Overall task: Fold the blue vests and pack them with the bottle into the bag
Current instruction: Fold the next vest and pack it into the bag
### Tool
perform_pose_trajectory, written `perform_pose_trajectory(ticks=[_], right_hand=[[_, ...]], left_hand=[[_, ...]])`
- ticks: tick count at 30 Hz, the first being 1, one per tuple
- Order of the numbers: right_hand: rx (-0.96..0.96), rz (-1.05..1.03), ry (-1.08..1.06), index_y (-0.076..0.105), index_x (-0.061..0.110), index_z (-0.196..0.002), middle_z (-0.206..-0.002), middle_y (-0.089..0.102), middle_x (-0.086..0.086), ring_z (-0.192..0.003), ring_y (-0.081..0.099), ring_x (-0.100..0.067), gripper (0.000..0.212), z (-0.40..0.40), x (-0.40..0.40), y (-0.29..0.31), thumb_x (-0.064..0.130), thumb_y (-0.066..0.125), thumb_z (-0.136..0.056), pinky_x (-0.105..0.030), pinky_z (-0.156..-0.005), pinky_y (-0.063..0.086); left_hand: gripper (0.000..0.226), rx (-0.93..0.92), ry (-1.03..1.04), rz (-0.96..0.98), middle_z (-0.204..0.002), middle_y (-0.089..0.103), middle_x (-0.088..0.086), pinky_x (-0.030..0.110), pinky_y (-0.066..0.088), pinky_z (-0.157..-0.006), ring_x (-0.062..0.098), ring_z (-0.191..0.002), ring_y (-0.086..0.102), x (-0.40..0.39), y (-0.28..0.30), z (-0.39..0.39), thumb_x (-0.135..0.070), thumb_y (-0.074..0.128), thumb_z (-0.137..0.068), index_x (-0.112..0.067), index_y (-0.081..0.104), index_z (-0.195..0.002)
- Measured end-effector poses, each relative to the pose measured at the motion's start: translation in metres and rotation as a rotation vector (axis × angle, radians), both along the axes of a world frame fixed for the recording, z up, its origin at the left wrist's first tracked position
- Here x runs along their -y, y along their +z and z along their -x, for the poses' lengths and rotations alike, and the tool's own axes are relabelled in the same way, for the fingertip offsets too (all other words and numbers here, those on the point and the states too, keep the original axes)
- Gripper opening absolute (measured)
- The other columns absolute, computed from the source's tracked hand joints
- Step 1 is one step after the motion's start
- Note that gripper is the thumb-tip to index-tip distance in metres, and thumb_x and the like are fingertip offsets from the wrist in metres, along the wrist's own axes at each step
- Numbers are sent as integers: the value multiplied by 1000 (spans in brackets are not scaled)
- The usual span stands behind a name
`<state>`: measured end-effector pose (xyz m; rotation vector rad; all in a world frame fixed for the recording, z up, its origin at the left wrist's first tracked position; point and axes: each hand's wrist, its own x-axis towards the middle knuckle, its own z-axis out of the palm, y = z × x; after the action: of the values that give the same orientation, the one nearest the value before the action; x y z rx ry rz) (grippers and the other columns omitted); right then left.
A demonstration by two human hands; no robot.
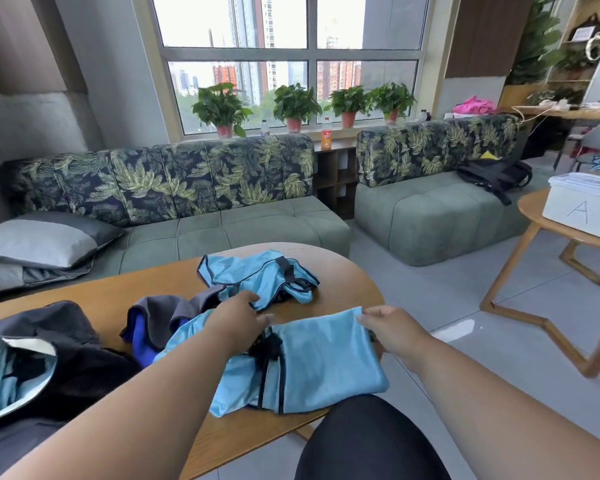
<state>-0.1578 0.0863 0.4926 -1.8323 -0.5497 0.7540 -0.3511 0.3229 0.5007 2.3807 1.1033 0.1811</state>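
Pinching opposite edges, left hand [238, 318] and right hand [392, 329] fingers hold the folded vest [319, 362] between them.

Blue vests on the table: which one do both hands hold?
The near vest, partly folded at the table's front edge; left hand and right hand grip it. The far vest lies crumpled, untouched.
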Motion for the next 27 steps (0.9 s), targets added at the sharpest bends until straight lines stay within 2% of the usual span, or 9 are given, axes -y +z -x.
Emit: perform_pose_trajectory(ticks=[2, 4, 6, 8, 11, 16, 21, 24, 27], right_hand=[[14, 107, 21, 60, 13, -104, -83, 61, -1, -64, 59, -6, 12, 2, 2, -14, 20, 68, -99, -22, -57, 43], [36, 122, -35, 53, 22, -124, -107, 63, 3, -91, 63, -10, 33, 6, 8, -26, 26, 72, -96, -21, -66, 45], [48, 150, -108, 55, 20, -128, -120, 64, 4, -104, 63, -13, 42, 7, 12, -39, 33, 75, -93, -25, -76, 49], [38, 212, -117, 63, 16, -117, -113, 70, 2, -100, 67, -16, 39, 11, 16, -51, 41, 76, -89, -33, -83, 54], [6, 296, -62, 64, 20, -107, -102, 76, -2, -87, 72, -21, 41, 21, 21, -58, 48, 79, -81, -34, -72, 53], [-101, 251, -49, 73, 13, -109, -93, 82, -2, -85, 79, -21, 31, 29, 18, -60, 21, 85, -82, -38, -81, 63], [-381, 209, -74, 72, 5, -118, -98, 80, -8, -82, 71, -22, 28, 28, 13, -42, 3, 73, -90, -28, -62, 51], [-409, 118, -159, 69, 7, -115, -100, 77, -9, -90, 68, -22, 26, 24, 8, -18, 0, 68, -90, -28, -68, 46], [-340, 15, -188, 68, 4, -110, -100, 76, -13, -89, 70, -26, 21, 20, 0, 18, -2, 62, -91, -32, -70, 51]], left_hand=[[54, 52, 53, -24, -115, 71, -3, 36, 52, -93, 23, -109, 66, 1, -11, 3, -53, 67, -95, -23, 59, -139], [46, 143, 65, -89, -109, 69, -8, 37, 54, -87, 20, -103, 65, 13, -14, 14, -57, 61, -97, -26, 65, -131], [42, 228, 24, -194, -112, 67, -12, 39, 52, -92, 17, -108, 61, 33, -15, 26, -60, 59, -95, -32, 68, -125], [42, 260, -93, -279, -119, 62, -17, 35, 46, -102, 12, -116, 53, 56, -19, 37, -64, 59, -93, -38, 68, -125], [59, 191, -252, -298, -137, 51, -19, 30, 35, -116, 10, -128, 43, 80, -39, 46, -72, 55, -87, -42, 61, -138], [56, 52, -210, -285, -156, 41, -4, 35, 25, -125, 24, -145, 35, 77, -65, 53, -47, 59, -95, -40, 52, -151], [55, 62, -188, -226, -165, 29, -6, 32, 18, -127, 19, -153, 24, 81, -65, 59, -51, 50, -103, -36, 43, -156], [53, 146, -159, -170, -164, 27, -11, 32, 23, -126, 16, -152, 27, 82, -61, 67, -54, 52, -101, -38, 42, -151], [69, 98, -141, -160, -166, 21, -10, 33, 29, -123, 17, -151, 31, 72, -63, 82, -58, 51, -101, -34, 25, -159]])
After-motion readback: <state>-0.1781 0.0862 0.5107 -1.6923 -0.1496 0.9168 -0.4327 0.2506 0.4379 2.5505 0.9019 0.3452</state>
